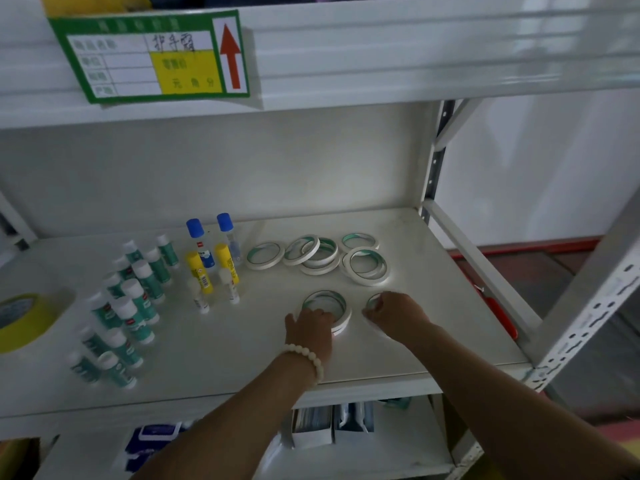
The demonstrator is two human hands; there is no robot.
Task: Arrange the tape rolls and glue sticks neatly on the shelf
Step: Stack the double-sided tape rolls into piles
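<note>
Thin white tape rolls with green inner rims lie flat on the white shelf point(433, 306). A loose overlapping cluster of tape rolls point(318, 254) sits at the back. My left hand point(310, 332), with a bead bracelet on the wrist, grips the near edge of a small stack of tape rolls point(341, 306). My right hand point(394, 311) covers and grips another tape roll point(372, 301), mostly hidden. Several green-and-white glue sticks point(131, 303) stand in rows on the left. Yellow glue sticks point(199, 275) and blue-capped glue bottles point(199, 242) stand in the middle.
A big yellow tape roll point(24, 320) lies at the far left edge. A green price label point(152, 55) hangs from the upper shelf. A red-handled tool point(498, 313) lies by the right frame rail. Boxes point(311, 427) sit on the lower shelf.
</note>
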